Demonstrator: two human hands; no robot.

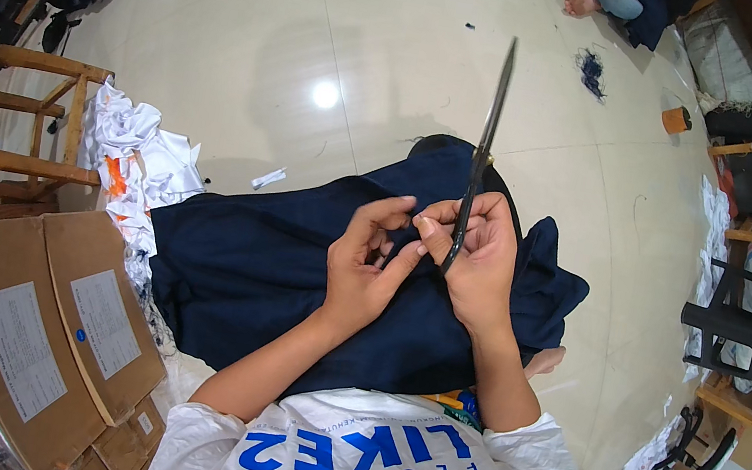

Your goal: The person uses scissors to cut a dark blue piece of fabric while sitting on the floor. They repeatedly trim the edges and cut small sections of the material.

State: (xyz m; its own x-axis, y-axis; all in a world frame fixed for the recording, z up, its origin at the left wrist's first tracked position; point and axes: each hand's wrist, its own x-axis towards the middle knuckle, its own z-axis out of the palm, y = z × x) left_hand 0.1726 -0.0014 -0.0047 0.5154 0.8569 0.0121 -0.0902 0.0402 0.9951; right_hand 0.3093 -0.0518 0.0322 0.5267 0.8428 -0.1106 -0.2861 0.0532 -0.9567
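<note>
scissors [499,98] in right hand [481,268], fingers clamped around them, narrow blade end pointing away beyond the knuckles. left hand [361,267] just beside, fingers half curled, thumb and forefinger tips apart; cannot tell whether anything thin sits between them. navy cloth [247,255] spread under both sets of fingers, over the lap, reaching off to their left. white fabric scraps [155,153] past the cloth's left end, well apart from the fingers. cardboard boxes [9,253] lower left of the fingers; dark thread tangle [592,73] on floor [229,48], ahead and right.
</note>
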